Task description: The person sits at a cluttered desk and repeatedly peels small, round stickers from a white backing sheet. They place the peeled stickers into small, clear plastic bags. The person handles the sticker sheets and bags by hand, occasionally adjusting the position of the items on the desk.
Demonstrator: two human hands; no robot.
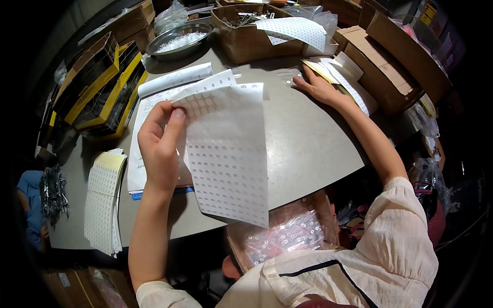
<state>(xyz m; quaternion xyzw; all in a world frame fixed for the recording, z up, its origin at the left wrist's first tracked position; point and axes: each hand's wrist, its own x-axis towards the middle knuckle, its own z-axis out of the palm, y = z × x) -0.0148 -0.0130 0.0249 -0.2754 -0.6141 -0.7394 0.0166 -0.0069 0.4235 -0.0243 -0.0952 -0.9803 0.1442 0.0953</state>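
Fingers [177,119] of the left hand [160,149]: thumb and forefinger pinching the upper left corner of a white sticker sheet [228,154], held up above the grey table [303,143] and hanging down toward the person's lap.
Sticker sheet: rows of small round labels; those near the top corner already gone.
Right hand [319,87]: stretched to the far right of the table, palm down, fingers spread flat on a small clear plastic bag [288,76].
Lap: clear bags of small parts [285,236], just below the sheet's lower edge.
Left of the held sheet: printed papers [154,102], a stack of further sticker sheets [105,200] near the table's left edge.
Far side: metal bowl [179,38] with white contents; open cardboard box [257,38] with another dotted sheet over it.
Left edge: yellow-and-black boxes [102,87].
Right edge: cardboard cartons [385,66].
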